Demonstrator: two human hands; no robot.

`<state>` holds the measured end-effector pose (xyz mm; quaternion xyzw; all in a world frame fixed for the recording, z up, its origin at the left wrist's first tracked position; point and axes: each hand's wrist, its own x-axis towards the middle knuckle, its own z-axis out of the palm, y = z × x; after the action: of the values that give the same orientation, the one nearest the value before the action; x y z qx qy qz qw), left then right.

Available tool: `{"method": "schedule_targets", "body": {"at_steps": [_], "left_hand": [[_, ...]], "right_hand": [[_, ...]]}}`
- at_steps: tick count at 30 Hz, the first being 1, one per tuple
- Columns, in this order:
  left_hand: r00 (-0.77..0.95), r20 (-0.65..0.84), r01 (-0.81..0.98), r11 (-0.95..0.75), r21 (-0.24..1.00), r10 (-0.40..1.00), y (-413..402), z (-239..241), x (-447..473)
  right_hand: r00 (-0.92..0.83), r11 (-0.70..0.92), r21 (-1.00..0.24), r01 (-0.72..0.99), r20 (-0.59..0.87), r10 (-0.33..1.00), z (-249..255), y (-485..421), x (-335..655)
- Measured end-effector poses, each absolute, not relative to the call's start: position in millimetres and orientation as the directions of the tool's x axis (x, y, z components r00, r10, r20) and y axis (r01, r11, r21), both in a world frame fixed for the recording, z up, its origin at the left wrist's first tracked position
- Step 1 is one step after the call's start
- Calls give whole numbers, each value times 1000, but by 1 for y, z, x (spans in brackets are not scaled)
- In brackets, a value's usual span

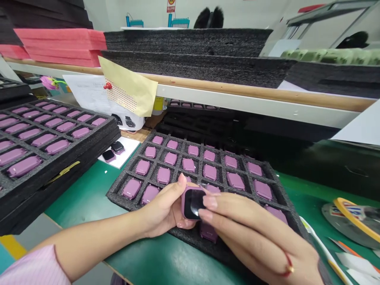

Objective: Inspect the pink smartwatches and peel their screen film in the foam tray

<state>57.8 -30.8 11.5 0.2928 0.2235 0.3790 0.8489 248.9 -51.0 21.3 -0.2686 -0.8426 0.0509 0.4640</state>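
A purple watch case with a black glass face (191, 204) is gripped by my left hand (168, 206), thumb along its upper left edge and fingers underneath. From the right, my right hand (252, 229) reaches over it with fingers together, the fingertips on the right side of the screen; its thumb is mostly hidden. Just below both hands lies a black foam tray (117, 194) whose cells hold several purple watch cases (236, 181), most lying back side up. My hands cover some of the cells.
At the left stands a stack of foam trays with more purple cases (57, 146). Two watch cases (109, 155) lie on a white pad (130, 148). A toothbrush (323, 245) and a round dish (350, 221) are at the right. A shelf edge (237, 93) crosses above, bearing foam sheets.
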Motion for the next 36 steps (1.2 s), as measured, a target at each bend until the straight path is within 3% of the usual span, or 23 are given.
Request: {"method": "schedule_targets", "body": {"at_steps": [4, 9, 15, 19, 22, 31, 36], "left_hand": [[605, -180, -480, 536, 695, 775, -32, 14, 58], [583, -166, -441, 481, 758, 795, -31, 14, 57], [570, -83, -367, 343, 865, 817, -33, 7, 59], [545, -198, -401, 461, 792, 815, -32, 9, 60], [572, -244, -397, 525, 753, 783, -30, 14, 59], [567, -231, -389, 505, 771, 791, -31, 12, 59], [459, -193, -414, 401, 817, 867, -26, 18, 53]], "right_hand": [[-511, 852, -285, 439, 701, 497, 17, -61, 253], [-539, 896, -140, 422, 756, 372, 24, -48, 240], [-446, 802, -378, 464, 682, 579, 25, -44, 224], [-398, 782, -473, 405, 679, 617, 25, -44, 227], [-414, 786, -445, 428, 677, 609, 24, -41, 231], [-466, 807, -379, 453, 671, 576, 21, -38, 231], [-379, 729, -311, 609, 694, 612, 24, -30, 240]]}}
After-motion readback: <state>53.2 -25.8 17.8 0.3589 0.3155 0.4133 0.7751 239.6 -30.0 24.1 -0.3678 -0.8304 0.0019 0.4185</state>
